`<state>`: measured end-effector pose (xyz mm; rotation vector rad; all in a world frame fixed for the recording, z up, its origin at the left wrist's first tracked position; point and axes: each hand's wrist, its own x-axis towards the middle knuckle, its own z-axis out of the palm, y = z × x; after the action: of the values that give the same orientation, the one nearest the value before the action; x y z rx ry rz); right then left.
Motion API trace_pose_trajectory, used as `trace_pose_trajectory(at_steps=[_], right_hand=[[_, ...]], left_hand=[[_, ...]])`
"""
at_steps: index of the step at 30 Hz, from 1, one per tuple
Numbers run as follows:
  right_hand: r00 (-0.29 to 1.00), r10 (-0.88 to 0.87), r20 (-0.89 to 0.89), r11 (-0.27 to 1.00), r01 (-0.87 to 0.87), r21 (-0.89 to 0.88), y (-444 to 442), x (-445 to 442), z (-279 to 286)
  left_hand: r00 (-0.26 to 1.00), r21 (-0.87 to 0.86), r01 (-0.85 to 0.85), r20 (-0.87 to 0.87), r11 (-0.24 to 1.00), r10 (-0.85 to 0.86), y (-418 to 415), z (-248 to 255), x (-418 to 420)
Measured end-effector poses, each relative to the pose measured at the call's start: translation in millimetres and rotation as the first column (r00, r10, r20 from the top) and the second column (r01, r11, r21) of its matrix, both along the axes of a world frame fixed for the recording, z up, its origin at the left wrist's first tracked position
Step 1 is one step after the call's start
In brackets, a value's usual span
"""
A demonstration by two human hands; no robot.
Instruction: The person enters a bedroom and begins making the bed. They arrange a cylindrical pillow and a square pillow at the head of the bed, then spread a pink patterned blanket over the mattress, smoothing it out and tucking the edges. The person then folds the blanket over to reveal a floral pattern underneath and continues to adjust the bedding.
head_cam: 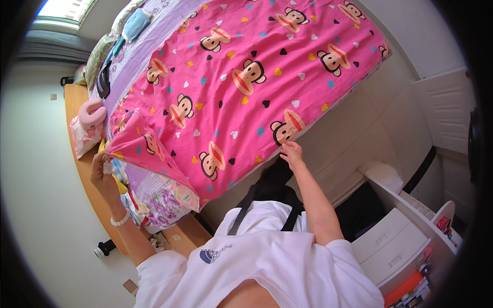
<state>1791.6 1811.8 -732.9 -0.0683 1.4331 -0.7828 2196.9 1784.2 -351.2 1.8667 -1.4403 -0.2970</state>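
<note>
A bright pink quilt (246,127), printed with cartoon monkey heads and small hearts, is spread over most of a bed. My left hand (103,169) pinches one corner of it, lifting that corner off the mattress so that it folds back in a peak. Under the raised part show a pale patterned underside (181,192) and a bed sheet with purple flowers (163,204). My right hand (292,154) is at the quilt's near edge, fingers bent, beside a printed monkey head; whether it grips the fabric cannot be made out.
A wooden headboard (79,165) runs along the left, with a pink neck pillow (92,113) and a printed cushion (85,138) against it. Pillows and a folded blue cloth (136,24) lie at the far side. White drawers (389,242) stand close on my right.
</note>
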Motion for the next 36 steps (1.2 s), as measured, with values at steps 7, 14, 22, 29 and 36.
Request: trace_pose_trajectory(at_steps=[7,14,22,29,36], right_hand=[[0.997,-0.073,0.004,0.99,0.071,0.125,-25,6,-43],[0.999,0.038,0.023,0.995,-0.04,0.087,-5,-17,-37],[0.983,0.056,0.178,0.982,-0.086,0.168,-36,-48,-28],[0.991,-0.122,0.057,0.964,0.105,0.245,-102,-93,-2],[0.968,-0.251,-0.024,0.962,0.253,0.105,-138,-153,-32]], left_hand=[[0.999,0.169,-0.019,0.029,0.985,0.015,-25,-16,-45],[1.0,0.251,-0.003,0.0,0.968,0.003,-69,-28,-58],[0.994,0.27,0.052,0.078,0.961,-0.076,-95,-43,-68],[0.999,0.241,0.009,0.032,0.97,-0.018,-103,-41,-78],[0.993,0.23,0.002,0.111,0.973,-0.028,-124,-35,-102]])
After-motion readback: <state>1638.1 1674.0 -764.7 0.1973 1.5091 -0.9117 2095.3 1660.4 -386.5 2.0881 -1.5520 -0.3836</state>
